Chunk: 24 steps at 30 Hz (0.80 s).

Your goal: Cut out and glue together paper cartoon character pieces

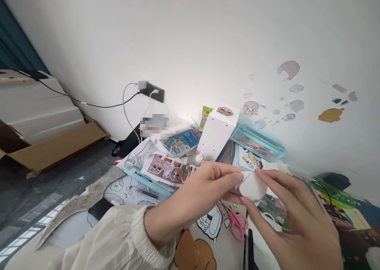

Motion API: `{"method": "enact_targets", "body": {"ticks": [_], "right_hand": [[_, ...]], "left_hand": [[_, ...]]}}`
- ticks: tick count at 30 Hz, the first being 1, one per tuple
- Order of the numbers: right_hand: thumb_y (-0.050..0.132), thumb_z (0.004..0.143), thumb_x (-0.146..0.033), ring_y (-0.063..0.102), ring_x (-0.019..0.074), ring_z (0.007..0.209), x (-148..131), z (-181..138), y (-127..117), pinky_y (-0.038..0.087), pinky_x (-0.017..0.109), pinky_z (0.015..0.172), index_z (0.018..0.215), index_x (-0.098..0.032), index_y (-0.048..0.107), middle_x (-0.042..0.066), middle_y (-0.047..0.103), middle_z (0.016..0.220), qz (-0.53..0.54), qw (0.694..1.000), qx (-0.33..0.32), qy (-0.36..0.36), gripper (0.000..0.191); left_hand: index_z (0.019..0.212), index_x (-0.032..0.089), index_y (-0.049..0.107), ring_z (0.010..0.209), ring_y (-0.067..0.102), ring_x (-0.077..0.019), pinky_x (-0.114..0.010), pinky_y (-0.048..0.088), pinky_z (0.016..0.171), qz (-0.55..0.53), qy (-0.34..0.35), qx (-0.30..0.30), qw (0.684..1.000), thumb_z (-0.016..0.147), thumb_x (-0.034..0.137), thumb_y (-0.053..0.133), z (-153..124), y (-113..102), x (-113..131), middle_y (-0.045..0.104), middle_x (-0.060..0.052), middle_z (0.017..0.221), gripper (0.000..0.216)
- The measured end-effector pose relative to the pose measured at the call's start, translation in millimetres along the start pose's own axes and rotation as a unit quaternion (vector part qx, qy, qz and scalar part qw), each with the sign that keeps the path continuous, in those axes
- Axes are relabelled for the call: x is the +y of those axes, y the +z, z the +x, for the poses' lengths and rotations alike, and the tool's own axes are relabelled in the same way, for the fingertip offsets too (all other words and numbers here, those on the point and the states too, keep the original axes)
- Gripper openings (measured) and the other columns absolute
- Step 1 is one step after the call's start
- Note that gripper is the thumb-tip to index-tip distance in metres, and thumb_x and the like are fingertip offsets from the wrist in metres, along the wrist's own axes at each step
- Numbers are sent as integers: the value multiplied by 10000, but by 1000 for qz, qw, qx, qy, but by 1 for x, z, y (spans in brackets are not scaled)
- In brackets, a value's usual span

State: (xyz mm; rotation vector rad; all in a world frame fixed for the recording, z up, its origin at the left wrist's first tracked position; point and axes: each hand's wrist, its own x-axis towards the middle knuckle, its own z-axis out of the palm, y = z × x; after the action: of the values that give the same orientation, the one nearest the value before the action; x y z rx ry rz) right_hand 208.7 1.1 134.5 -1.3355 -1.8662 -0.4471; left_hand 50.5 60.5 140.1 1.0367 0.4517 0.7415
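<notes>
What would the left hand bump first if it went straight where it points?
The left hand would likely meet the white piece it pinches, then the right hand on the other side, though depth is unclear.

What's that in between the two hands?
A small white piece, with fingers of both the left hand and the right hand at its edges; the head view shows it.

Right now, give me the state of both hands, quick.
Left hand: closed, pinching the left edge of a small white piece between thumb and fingers.
Right hand: holding the same piece, thumb and forefinger at its edges.
</notes>
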Motion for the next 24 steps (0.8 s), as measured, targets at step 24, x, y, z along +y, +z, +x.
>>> {"method": "enact_targets", "body": {"ticks": [24], "right_hand": [[651, 826, -223, 603, 159, 921, -3, 0, -1, 486, 252, 807, 1079, -168, 647, 65, 615, 1048, -59, 997, 38, -27, 258]], "left_hand": [[891, 98, 716, 753, 673, -131, -269, 529, 820, -43, -17, -17, 999, 891, 279, 542, 6, -2, -9, 706, -79, 816, 251]]}}
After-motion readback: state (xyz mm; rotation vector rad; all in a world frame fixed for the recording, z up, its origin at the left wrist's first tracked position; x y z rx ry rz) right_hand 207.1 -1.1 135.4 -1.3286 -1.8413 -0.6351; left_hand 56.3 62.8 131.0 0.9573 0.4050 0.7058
